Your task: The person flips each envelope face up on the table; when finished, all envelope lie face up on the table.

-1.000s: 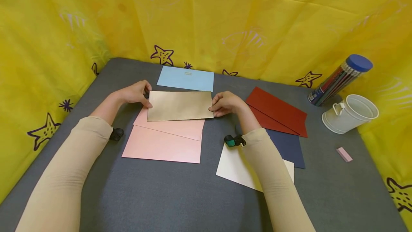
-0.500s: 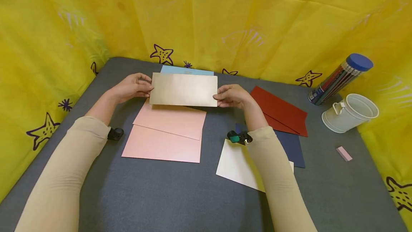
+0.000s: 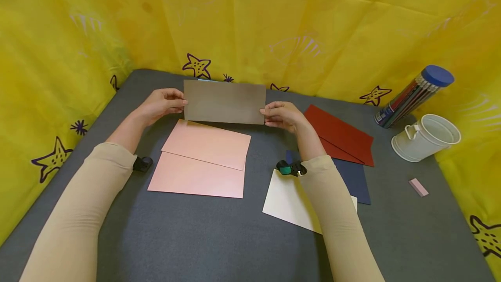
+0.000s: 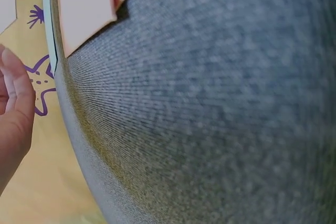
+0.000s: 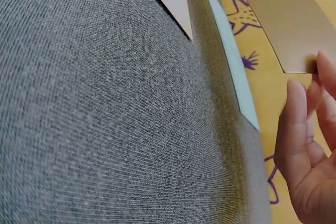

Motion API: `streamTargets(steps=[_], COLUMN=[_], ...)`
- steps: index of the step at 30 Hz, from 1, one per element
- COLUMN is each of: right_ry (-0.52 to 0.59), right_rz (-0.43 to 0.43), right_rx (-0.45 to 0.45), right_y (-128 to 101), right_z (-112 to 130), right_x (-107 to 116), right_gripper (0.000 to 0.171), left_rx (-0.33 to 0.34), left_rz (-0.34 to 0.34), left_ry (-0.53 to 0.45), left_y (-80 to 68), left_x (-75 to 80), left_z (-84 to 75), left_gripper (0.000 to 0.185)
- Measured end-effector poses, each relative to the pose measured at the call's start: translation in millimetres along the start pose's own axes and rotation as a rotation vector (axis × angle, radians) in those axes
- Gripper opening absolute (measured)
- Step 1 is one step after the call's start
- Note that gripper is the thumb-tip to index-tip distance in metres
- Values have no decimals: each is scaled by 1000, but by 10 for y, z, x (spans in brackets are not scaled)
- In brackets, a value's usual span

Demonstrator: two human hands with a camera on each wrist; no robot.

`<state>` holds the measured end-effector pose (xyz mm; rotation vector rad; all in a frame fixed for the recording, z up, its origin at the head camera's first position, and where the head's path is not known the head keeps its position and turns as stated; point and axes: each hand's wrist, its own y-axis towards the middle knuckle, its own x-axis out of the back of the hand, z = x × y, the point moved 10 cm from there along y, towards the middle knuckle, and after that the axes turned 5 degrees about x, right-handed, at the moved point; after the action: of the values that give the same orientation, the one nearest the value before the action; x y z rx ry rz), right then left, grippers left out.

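A plain golden-beige envelope point(image 3: 225, 102) is held up off the table, its broad side facing me. My left hand point(image 3: 160, 105) pinches its left edge between thumb and fingers. At the opposite short edge, my right hand point(image 3: 285, 114) pinches it too, as the right wrist view confirms near the envelope's corner point(image 5: 291, 24). Behind it, a light blue envelope point(image 5: 236, 66) lies on the table, mostly hidden in the head view. Two overlapping pink envelopes point(image 3: 199, 173) lie in front of it.
To the right are red envelopes point(image 3: 336, 132), a dark blue one point(image 3: 354, 179) and a white one point(image 3: 287, 201), partly under the right arm. Farther right stand a tube of pencils point(image 3: 409, 99), a white cup point(image 3: 419, 142) and a pink eraser point(image 3: 419, 187). Yellow cloth point(image 3: 250, 25) surrounds the table.
Both hands have lifted the golden-beige envelope up and away from the pink ones, tilting it more upright. It now covers nearly all of the light blue envelope, and its face looks darker.
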<state>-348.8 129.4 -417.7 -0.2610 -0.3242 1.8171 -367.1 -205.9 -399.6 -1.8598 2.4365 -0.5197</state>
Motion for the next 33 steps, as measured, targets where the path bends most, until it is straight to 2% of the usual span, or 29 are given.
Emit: streamTargets(steps=[6, 11, 16, 20, 25, 33], right_ry=[75, 134, 128, 137, 149, 147], right_rz=[-5, -13, -30, -34, -55, -89], right_rx=[78, 138, 183, 176, 156, 121], right_y=[20, 29, 30, 43, 46, 77], right_z=[68, 111, 136, 119, 90, 48], right_x=[-3, -2, 0, -22, -26, -35], right_gripper=[9, 12, 9, 9, 10, 28], left_rx=[-53, -96, -122, -117, -91, -56], left_rz=[-107, -168, -162, -160, -169, -184], left_ry=[28, -33, -79, -109, -96, -119], left_y=[-3, -8, -11, -24, -26, 7], left_x=[86, 148, 159, 156, 166, 174], left_z=[-51, -74, -80, -80, -52, 4], left_gripper=[10, 16, 23, 27, 28, 25])
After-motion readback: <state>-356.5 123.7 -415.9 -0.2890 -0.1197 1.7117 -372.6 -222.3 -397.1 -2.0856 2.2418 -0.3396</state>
